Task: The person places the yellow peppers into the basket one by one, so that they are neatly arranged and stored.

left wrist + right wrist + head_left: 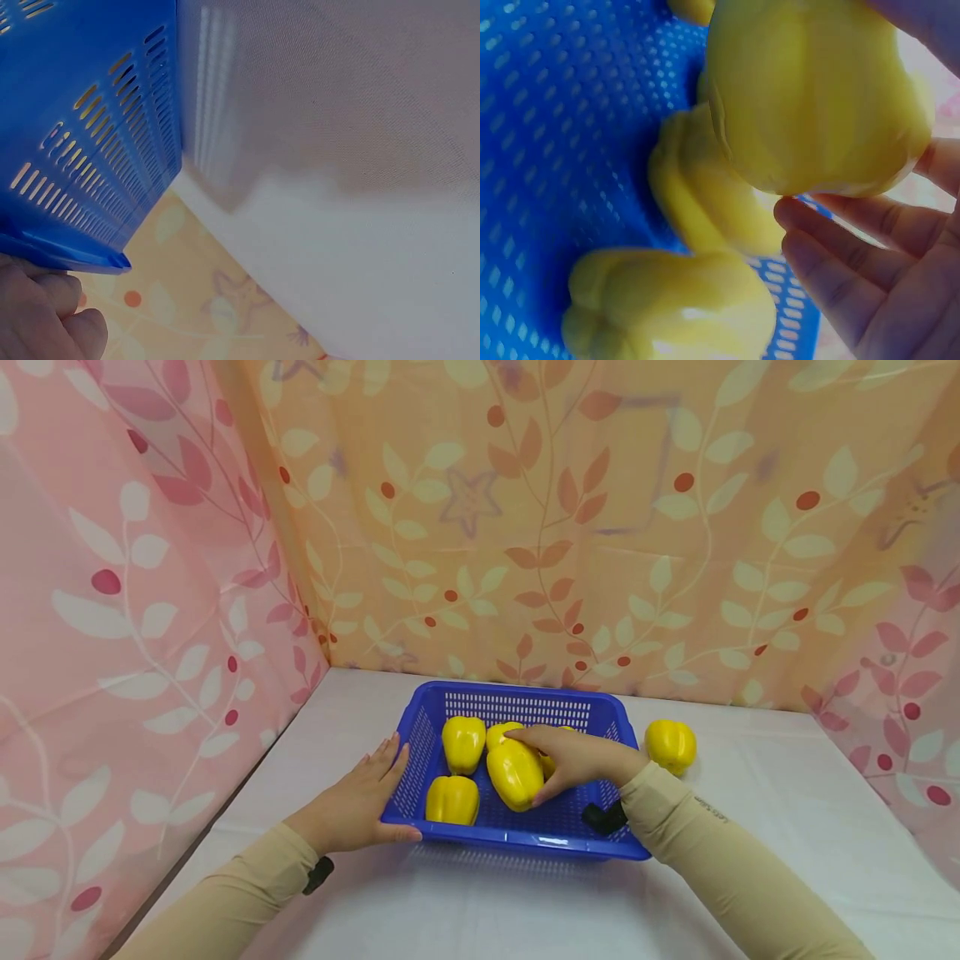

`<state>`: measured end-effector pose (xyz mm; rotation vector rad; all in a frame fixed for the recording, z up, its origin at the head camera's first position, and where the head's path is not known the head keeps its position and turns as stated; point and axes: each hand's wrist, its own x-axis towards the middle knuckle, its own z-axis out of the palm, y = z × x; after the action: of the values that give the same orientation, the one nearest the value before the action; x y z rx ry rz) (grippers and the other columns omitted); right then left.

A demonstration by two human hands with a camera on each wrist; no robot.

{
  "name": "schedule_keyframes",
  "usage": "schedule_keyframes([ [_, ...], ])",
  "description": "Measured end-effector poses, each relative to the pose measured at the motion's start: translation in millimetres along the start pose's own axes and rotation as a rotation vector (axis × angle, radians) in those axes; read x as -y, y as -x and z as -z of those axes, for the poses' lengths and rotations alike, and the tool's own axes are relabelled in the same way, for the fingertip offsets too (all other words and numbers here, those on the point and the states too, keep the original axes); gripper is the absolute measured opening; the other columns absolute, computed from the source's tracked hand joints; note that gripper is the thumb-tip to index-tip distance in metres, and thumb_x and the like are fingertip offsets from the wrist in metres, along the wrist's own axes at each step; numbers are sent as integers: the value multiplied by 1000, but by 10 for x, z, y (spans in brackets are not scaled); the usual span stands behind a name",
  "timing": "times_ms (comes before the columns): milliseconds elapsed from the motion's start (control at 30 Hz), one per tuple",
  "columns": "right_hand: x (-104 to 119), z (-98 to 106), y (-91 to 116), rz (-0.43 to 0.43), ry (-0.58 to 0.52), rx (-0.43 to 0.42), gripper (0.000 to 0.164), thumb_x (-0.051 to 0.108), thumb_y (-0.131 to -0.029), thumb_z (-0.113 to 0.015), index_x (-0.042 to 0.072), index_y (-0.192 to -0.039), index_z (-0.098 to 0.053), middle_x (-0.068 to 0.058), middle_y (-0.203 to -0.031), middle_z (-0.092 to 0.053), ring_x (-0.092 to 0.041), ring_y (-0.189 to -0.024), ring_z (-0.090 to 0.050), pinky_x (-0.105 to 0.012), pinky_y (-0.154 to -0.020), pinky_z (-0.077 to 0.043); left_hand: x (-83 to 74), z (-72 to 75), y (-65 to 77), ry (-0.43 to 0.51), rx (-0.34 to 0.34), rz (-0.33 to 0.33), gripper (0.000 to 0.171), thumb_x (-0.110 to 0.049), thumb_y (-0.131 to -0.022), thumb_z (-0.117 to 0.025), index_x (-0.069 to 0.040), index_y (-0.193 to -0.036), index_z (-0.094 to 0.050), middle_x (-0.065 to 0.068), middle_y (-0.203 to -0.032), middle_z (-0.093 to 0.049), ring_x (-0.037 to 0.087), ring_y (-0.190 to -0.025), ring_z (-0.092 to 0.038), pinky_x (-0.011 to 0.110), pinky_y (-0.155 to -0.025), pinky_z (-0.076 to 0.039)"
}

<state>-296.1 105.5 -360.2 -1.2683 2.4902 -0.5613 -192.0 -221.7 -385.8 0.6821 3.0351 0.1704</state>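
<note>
Bracing basket [517,839] with my left hand [360,802], fingers nearly straight along its left wall, thumb at the front rim, so it stays put | right hand [573,760] curled round a pepper [514,773] just over the basket floor | loose pepper [670,744] outside, right

In the head view, the right hand [573,758] covered part of the held yellow pepper [514,773] and most of another pepper behind it [550,766]. The left wrist view cut off the left hand [45,315] and the blue basket [90,135] at its edges. The right wrist view was blurred, with the held pepper cropped at the top.
</note>
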Motion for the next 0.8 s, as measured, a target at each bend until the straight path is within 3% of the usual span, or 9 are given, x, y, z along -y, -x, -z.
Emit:
schedule_keyframes([
  [300, 15, -75, -50, -6, 19, 40, 91, 45, -68, -76, 16, -142, -32, -2, -139, -40, -20, -123, -39, -43, -104, -32, 31, -39, -11, -11, -14, -14, 111, -72, -72, -53, 0, -145, -9, 19, -152, 1, 32, -139, -2, 49, -110, -13],
  [567, 19, -131, -95, -33, 45, 89, 92, 50, -67, -75, 22, -143, -32, 3, -139, -40, -14, -121, -40, -37, -104, -33, 33, -43, -13, -14, -27, -27, 112, -72, -72, -53, 1, -145, -11, 20, -151, 0, 33, -139, -2, 49, -110, -13],
  [800, 6, -161, -114, -7, 36, 111, 90, 46, -68, -77, 19, -142, -33, 2, -138, -42, -14, -122, -40, -38, -106, -31, 30, -36, -12, -11, -29, -28, 111, -72, -72, -54, 1, -145, -12, 20, -151, -1, 33, -139, -3, 49, -110, -14],
])
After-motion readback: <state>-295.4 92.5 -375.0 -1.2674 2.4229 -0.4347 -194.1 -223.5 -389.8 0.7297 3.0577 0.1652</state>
